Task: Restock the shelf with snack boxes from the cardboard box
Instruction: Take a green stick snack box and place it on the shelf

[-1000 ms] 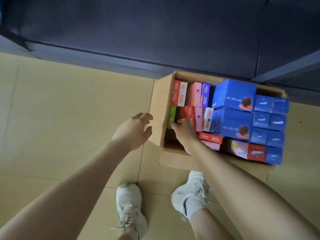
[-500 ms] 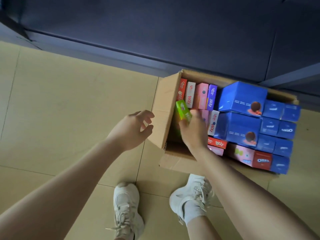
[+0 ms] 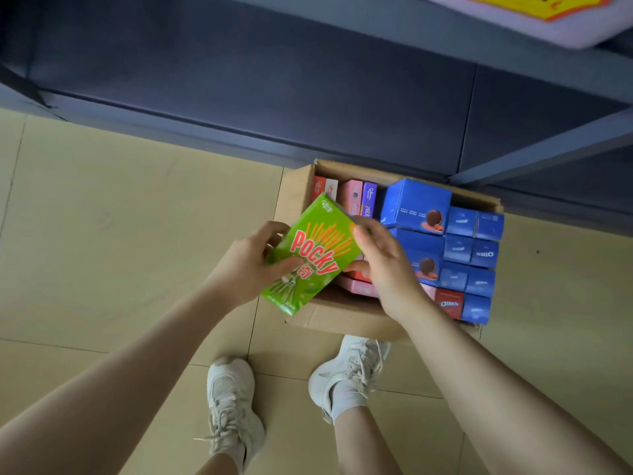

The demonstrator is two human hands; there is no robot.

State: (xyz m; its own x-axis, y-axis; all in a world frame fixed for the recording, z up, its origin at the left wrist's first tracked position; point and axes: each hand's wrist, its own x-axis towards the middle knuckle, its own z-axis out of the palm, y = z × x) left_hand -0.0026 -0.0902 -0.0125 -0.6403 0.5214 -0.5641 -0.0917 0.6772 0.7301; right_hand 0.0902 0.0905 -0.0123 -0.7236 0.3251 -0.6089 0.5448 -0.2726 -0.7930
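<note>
Green Pocky box [image 3: 313, 255], one, held up at frame centre, tilted, its lower end toward the bottom of the frame and its front face to the camera. Left hand [image 3: 251, 265] grips its left edge, thumb lying across the front, fingers curled behind. Right hand [image 3: 383, 265] holds the right edge, fingertips hooked over the upper right corner, thumb underneath; grip partly hidden by the box. Both hands on the same box, which sits above the left end of the cardboard box [image 3: 294, 200], clear of the packs inside. Cardboard box, one, open-topped, on the tiled floor [image 3: 102, 217] right of centre, against the base of the dark blue shelf unit [image 3: 308, 80] that fills the upper frame. Inside, left end: four slim upright packs visible in the back row, red [image 3: 318, 188], white [image 3: 331, 190], pink [image 3: 352, 197], purple [image 3: 369, 200]; more red and pink packs below the held box, count unclear, mostly covered. Middle: two large blue boxes [image 3: 416, 205] with a cookie picture, the lower one partly behind the right hand. Right end: seven small blue Oreo boxes [image 3: 484, 253] counted, in rows of two, plus one red Oreo box [image 3: 449, 303] in the bottom row. White sneakers [image 3: 233, 406], two, at bottom centre, toes toward the carton. Yellow sign [image 3: 534, 3], one, cut off at the upper right edge.
</note>
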